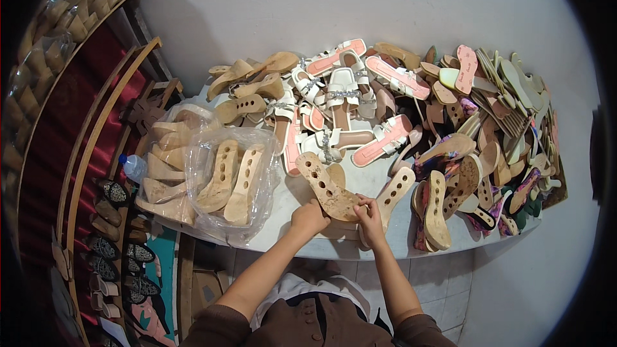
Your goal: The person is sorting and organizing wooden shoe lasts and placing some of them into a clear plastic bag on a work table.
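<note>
A pale tabletop (283, 207) spans the view, loaded from end to end. Its right side carries the largest mass, a jumbled heap (486, 133) of wooden soles, thin flat soles and patterned footwear, while white slide sandals (342, 82), several with pink insoles, lie strewn along the middle. At left a clear plastic bag (268, 187) contains pale wooden soles (212, 199), two of them pierced by a row of holes. The speckled wooden sole (340, 202) is at the near edge, between both hands, tilted with its holed end up and left. The right hand (371, 218) pinches its lower right end between thumb and fingers; the left hand (310, 220) is curled at its lower edge, though whether those fingers grip I cannot tell. Beyond the bags at far left is a blue-capped bottle (135, 168).
</note>
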A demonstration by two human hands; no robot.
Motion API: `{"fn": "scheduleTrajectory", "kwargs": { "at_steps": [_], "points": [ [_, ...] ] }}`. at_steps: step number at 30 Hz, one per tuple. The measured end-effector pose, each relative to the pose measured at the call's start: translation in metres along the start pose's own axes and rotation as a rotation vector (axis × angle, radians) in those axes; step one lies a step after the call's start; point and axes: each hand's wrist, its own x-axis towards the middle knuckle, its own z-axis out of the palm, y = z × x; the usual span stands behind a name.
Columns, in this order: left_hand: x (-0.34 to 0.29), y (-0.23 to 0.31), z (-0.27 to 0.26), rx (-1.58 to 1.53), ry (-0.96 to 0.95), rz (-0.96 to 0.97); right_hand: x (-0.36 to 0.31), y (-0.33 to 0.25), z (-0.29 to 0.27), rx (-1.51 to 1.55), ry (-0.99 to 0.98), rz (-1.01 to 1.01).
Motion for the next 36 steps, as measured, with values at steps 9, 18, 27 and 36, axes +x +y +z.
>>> {"fn": "scheduleTrajectory", "kwargs": {
  "at_steps": [9, 18, 27, 36],
  "points": [
    [-0.017, -0.006, 0.004, 0.035, -0.008, 0.027, 0.004, -0.010, -0.007, -0.170, -0.005, 0.410],
    [-0.017, -0.002, 0.022, -0.318, -0.041, 0.036, 0.006, -0.019, -0.018, 0.016, -0.135, 0.268],
    [-0.022, -0.024, 0.031, -0.491, -0.047, 0.172, 0.002, -0.013, -0.024, 0.186, -0.117, 0.231],
    [-0.040, 0.008, 0.035, -0.264, 0.159, 0.085, 0.004, -0.012, -0.016, 0.204, 0.000, 0.279]
  ]
}}
